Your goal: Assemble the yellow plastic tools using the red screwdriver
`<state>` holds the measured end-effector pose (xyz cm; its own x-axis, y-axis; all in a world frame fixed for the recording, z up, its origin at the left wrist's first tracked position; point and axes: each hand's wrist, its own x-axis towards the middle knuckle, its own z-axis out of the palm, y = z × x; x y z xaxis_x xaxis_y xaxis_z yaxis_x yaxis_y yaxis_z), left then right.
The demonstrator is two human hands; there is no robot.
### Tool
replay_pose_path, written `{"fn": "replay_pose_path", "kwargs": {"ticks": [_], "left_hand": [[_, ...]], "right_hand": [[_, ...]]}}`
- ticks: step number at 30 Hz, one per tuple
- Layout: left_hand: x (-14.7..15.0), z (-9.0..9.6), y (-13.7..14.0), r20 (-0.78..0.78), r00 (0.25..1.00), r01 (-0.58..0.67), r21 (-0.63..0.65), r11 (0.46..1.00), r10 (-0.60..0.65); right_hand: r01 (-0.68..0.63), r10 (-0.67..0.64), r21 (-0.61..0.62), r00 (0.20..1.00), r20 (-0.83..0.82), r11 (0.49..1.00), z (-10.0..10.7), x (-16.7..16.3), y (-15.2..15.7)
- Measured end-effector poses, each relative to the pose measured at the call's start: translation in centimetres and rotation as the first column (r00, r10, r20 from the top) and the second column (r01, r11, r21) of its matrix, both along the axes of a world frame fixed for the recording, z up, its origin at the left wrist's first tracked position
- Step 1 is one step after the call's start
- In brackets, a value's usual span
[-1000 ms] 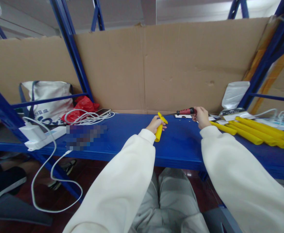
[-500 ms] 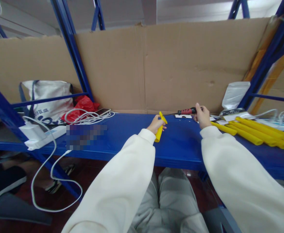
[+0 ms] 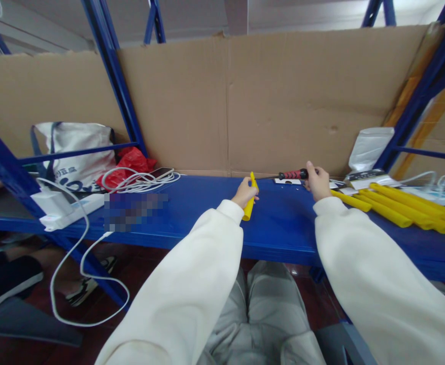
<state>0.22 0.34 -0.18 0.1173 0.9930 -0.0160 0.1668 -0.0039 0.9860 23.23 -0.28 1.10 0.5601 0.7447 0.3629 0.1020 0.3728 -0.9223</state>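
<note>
Over the blue shelf [image 3: 283, 225], outstretched left hand [image 3: 244, 193] grips a yellow tube [image 3: 248, 209], right hand [image 3: 318, 183] a screwdriver [image 3: 293, 175].

One head-worn view — looks forward, tilted down over the wearer's lap [image 3: 266, 304], close above the blue shelf [image 3: 203, 213], facing the cardboard panel [image 3: 283, 101] — left hand [image 3: 244, 194] and right hand [image 3: 319, 183] near mid-frame.

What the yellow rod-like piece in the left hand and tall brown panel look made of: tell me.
The yellow piece is probably smooth, satin plastic: its colour is even and saturated. The brown panel looks like matte cardboard, creased and dented, with a rough top edge.
</note>
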Motion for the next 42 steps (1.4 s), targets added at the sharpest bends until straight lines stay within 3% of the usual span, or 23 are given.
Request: {"fn": "replay_pose_path", "kwargs": {"ticks": [9,15,21,31,37,42], "left_hand": [[-0.07,-0.12,0.26,-0.039,0.999,-0.014,0.017,1.000,0.014],[-0.07,-0.28,0.48,-0.030,0.999,-0.014,0.022,1.000,0.015],[-0.06,-0.28,0.36,-0.047,0.999,-0.018,0.026,1.000,0.019],[-0.04,-0.37,0.51,-0.069,0.998,-0.011,0.041,0.999,0.014],[-0.10,-0.42,0.45,-0.087,0.996,-0.010,0.052,0.999,0.014],[-0.13,-0.18,0.06,-0.147,0.988,0.058,0.041,0.997,-0.052]], "right_hand": [[-0.088,0.088,0.002,0.994,-0.062,0.996,0.33,-0.48,-0.32],[-0.030,0.030,0.006,0.999,-0.040,1.000,-0.11,-0.19,-0.02],[-0.111,0.114,0.038,0.990,-0.087,0.993,0.21,-0.50,-0.12],[-0.105,0.106,0.018,0.990,-0.095,0.994,0.22,-0.29,-0.02],[-0.089,0.089,0.002,0.996,0.006,0.996,0.20,-0.66,-0.49],[-0.073,0.072,-0.017,0.995,-0.066,0.997,0.38,-0.71,-0.37]]}}
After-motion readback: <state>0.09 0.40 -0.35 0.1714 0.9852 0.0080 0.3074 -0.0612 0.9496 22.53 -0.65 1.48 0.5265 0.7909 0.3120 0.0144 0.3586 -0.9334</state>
